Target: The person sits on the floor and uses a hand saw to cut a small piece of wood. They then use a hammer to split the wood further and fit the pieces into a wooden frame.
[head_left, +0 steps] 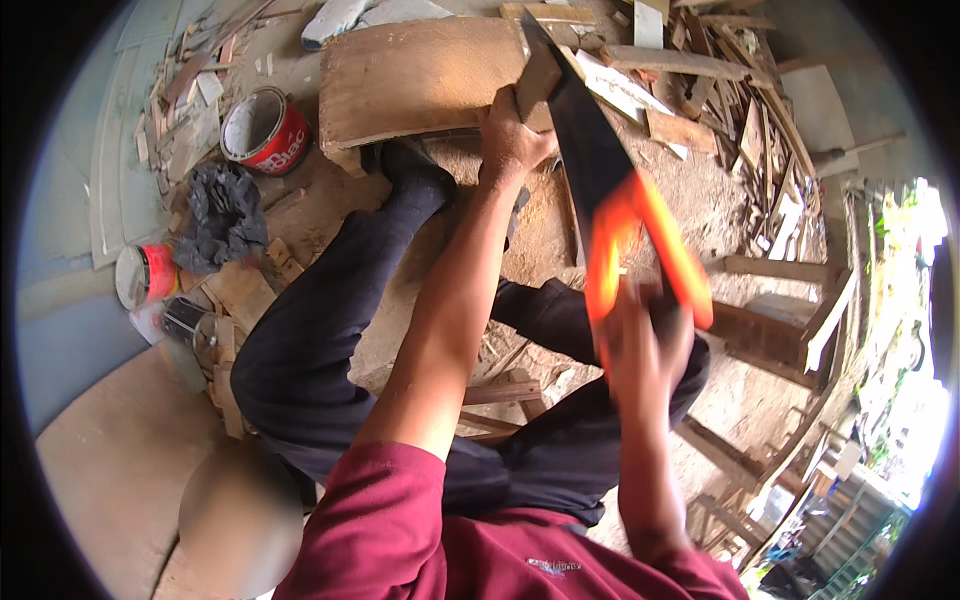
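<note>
One wooden surface (420,75) is flanked at its right end by a saw (598,175), held in the right hand (645,345); the left hand (512,140) is wrapped round a wood block (537,78) beside the blade (582,120), and its fingers (504,105) could be cut if the block twisted.

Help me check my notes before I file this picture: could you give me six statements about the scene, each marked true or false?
1. The right hand grips the orange handle of a saw. True.
2. The saw's blade points back toward the person. False: it points away from them.
3. The left hand holds a piece of wood. True.
4. Both hands grip the saw. False: only the right one does.
5. A crumpled black bag lies near a red can. True.
6. That bag lies right of both hands. False: it lies to their left.
</note>
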A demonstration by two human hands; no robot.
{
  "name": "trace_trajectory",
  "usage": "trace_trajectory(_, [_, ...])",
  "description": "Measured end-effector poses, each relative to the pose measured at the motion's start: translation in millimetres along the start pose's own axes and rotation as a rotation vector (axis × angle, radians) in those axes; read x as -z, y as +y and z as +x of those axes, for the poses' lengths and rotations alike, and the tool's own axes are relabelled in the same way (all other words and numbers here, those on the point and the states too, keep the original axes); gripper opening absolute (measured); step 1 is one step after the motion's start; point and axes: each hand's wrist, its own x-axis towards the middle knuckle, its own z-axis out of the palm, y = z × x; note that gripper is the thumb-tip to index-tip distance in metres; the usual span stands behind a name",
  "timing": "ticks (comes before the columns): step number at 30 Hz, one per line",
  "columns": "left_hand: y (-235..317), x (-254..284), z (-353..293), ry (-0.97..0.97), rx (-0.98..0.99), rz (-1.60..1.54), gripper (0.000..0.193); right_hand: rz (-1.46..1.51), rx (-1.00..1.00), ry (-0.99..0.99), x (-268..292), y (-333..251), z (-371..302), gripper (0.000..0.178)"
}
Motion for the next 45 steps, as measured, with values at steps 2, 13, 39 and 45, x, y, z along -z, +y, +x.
trace_trajectory(2, [8.8, -2.0, 5.1, -0.010, 0.036, -0.042, 0.056, -0.034, 0.080, 0.065, -35.0, 13.9, 94.1, 0.013])
trace_trajectory(13, [13.9, 0.7, 2.6, -0.026, 0.090, -0.022, 0.054, -0.019, 0.008, -0.042, 23.6, -18.1, -68.9, 0.045])
trace_trajectory(39, [-5.6, 9.6, 4.3, -0.067, 0.078, 0.056, 0.032, 0.065, 0.073, 0.026, -74.2, -8.0, 136.4, 0.021])
trace_trajectory(45, [63.7, -2.3, -8.9, 0.184, -0.103, 0.133, 0.050, 0.069, 0.055, -0.095, -42.5, 5.4, 138.0, 0.039])
